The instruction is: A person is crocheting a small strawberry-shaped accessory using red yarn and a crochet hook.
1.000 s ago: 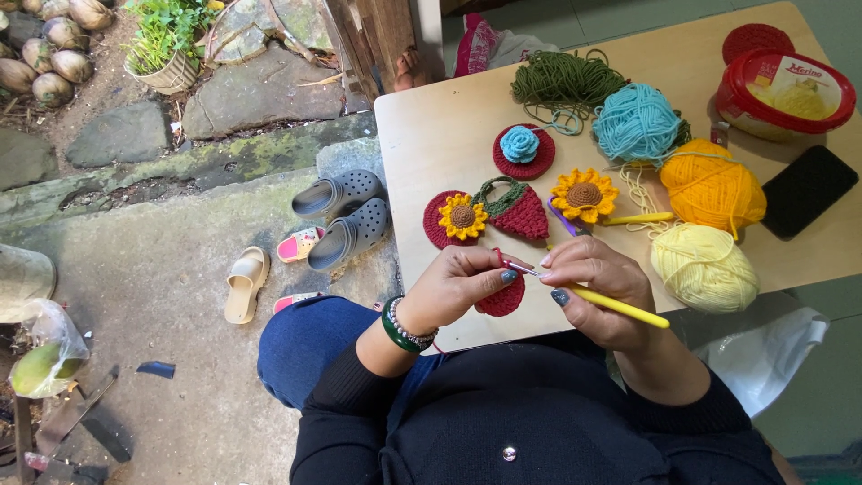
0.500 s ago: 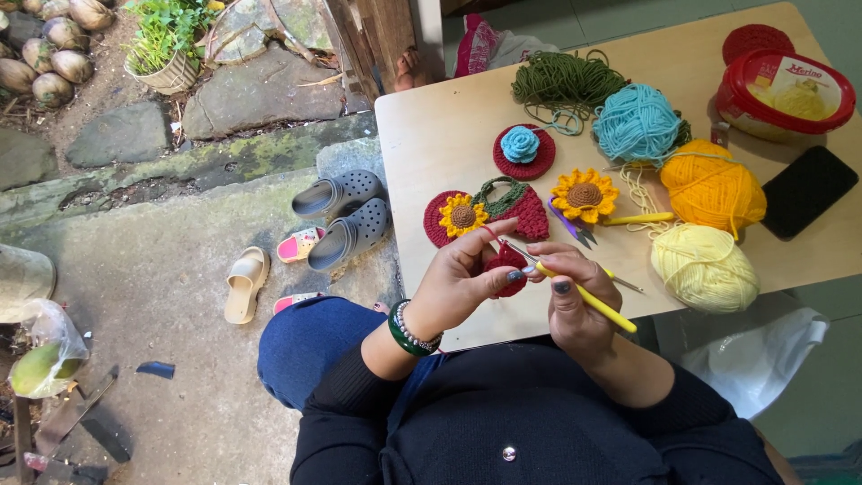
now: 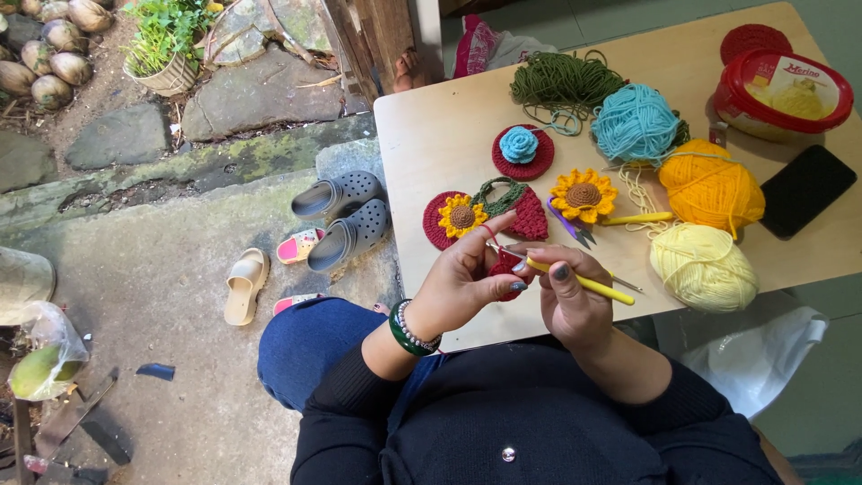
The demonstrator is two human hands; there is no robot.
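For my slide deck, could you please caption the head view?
Left hand pinches a red crochet piece; right hand works a yellow-handled hook beside yarn balls.

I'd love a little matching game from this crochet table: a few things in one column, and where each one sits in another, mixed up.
Things:
1. pale yellow yarn ball
2. black phone
3. grey clogs
4. yellow-handled crochet hook

Places:
A. on the ground left of the table
B. in the right hand, opposite the left hand
C. at the table's near edge, below the orange yarn ball
D. right of the orange yarn ball, below the red tub

Pairs: 1-C, 2-D, 3-A, 4-B
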